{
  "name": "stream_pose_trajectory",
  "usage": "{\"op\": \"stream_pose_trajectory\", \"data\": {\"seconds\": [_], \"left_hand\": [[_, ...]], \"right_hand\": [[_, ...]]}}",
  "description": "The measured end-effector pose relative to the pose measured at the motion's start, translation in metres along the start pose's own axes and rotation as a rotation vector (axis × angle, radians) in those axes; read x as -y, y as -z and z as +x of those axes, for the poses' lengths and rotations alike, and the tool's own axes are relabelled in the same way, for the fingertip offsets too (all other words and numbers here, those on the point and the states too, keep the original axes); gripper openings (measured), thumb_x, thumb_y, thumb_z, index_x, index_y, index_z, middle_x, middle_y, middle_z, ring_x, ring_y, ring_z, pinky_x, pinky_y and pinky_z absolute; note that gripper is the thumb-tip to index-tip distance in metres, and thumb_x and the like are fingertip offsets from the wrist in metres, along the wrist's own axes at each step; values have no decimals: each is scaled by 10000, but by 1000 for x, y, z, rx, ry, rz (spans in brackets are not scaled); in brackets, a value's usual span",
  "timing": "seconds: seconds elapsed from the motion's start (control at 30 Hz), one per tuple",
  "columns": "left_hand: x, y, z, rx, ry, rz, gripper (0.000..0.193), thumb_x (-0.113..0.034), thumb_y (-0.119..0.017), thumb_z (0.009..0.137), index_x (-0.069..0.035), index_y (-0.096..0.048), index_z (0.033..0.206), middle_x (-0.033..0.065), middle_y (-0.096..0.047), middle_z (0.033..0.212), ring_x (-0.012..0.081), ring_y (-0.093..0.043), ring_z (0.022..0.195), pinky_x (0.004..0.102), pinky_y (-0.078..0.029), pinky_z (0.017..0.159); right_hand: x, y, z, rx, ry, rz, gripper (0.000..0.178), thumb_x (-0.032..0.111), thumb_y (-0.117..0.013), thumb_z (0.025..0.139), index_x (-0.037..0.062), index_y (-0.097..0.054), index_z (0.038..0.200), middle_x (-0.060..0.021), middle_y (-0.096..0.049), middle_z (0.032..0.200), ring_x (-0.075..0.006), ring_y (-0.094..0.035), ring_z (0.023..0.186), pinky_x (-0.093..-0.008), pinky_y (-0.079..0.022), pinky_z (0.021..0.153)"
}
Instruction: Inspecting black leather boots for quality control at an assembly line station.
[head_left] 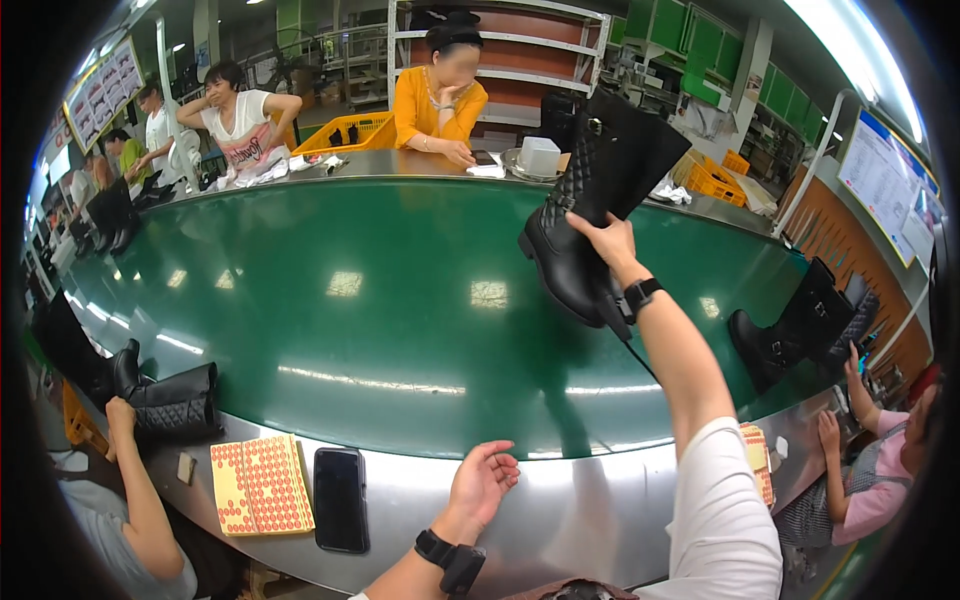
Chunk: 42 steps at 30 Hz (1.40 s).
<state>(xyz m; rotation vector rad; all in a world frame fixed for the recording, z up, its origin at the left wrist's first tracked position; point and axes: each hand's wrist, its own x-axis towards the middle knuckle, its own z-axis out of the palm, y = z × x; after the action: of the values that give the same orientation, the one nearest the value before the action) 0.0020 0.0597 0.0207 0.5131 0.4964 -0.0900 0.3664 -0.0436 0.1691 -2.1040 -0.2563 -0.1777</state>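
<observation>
While the right hand [608, 242] grips a black boot [570, 255] around the ankle, thumb lying across the front of it, the boot hangs tilted in the air over the far right part of the green belt [400, 290]. Its long axis runs steeply, the shaft rising from the hand and leaning to the right, its top up at the level of the far ledge. The toe points down and to the right, back toward the wearer; the heel is higher and farther left, and the sole faces down and left. A quilted panel and a buckle show on the shaft. Another dark part shows beside the toe, and whether it belongs to a second boot I cannot tell.

The left hand [487, 484] is loosely open, its fingers half curled and pointing up and right, over the near edge of the steel ledge [590, 520]. Left of it a black phone [341, 500] lies lengthwise away from the wearer, just beside a yellow card stack [262, 485] with red dots.

At the right, upright black footwear [795, 330] stands on the belt, near a co-worker in pink [880, 460]. At the left, a co-worker's hand [120, 412] touches a lying quilted boot [178, 405], its shaft pointing right. Across the belt, a person in yellow [425, 110] leans on the far ledge [375, 163].
</observation>
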Motion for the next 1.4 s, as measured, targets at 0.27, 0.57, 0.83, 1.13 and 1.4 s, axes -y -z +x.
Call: {"op": "stream_pose_trajectory", "data": {"seconds": [0.27, 0.57, 0.83, 1.13, 1.4], "left_hand": [[6, 2, 2, -15, -17, 33, 224, -201, -491, 893, -18, -541, 1014, 87, -559, 759, 212, -540, 716, 336, -455, 685], [8, 2, 2, 5, -20, 63, 193, -184, -477, 901, -36, -537, 1009, 72, -571, 774, 193, -560, 718, 312, -459, 683], [2, -1, 1, -5, -8, 47, 171, -160, -477, 890, -30, -521, 992, 93, -556, 762, 215, -541, 717, 343, -455, 687], [6, -4, -1, -7, -35, 68, 164, -165, -471, 894, -34, -530, 971, 89, -553, 752, 213, -540, 715, 340, -455, 688], [0, -3, 2, -42, 23, 25, 174, -172, -464, 903, -24, -541, 952, 95, -563, 759, 216, -549, 714, 342, -452, 689]], "right_hand": [[-102, -119, -43, -86, 102, -629, 666, 633, -527, 791, 366, -373, 1381, -221, -81, 1507, -485, -86, 1357, -720, -222, 962], [-104, -106, -75, 90, 330, -694, 567, 433, -567, 863, 379, -343, 1380, -174, -226, 1474, -524, -121, 1330, -700, -353, 905], [-107, -129, -29, -4, 208, -643, 511, 345, -613, 850, 347, -433, 1329, -188, -288, 1438, -506, -169, 1322, -698, -341, 924], [-136, -78, -9, -278, 287, -573, 314, 219, -509, 893, 173, -531, 1204, -134, -533, 1128, -311, -545, 1005, -449, -465, 812], [-126, -80, 28, -39, 455, -1032, 423, 488, -397, 926, 323, -473, 1309, -49, -531, 1081, -240, -539, 1000, -463, -484, 760]]}}
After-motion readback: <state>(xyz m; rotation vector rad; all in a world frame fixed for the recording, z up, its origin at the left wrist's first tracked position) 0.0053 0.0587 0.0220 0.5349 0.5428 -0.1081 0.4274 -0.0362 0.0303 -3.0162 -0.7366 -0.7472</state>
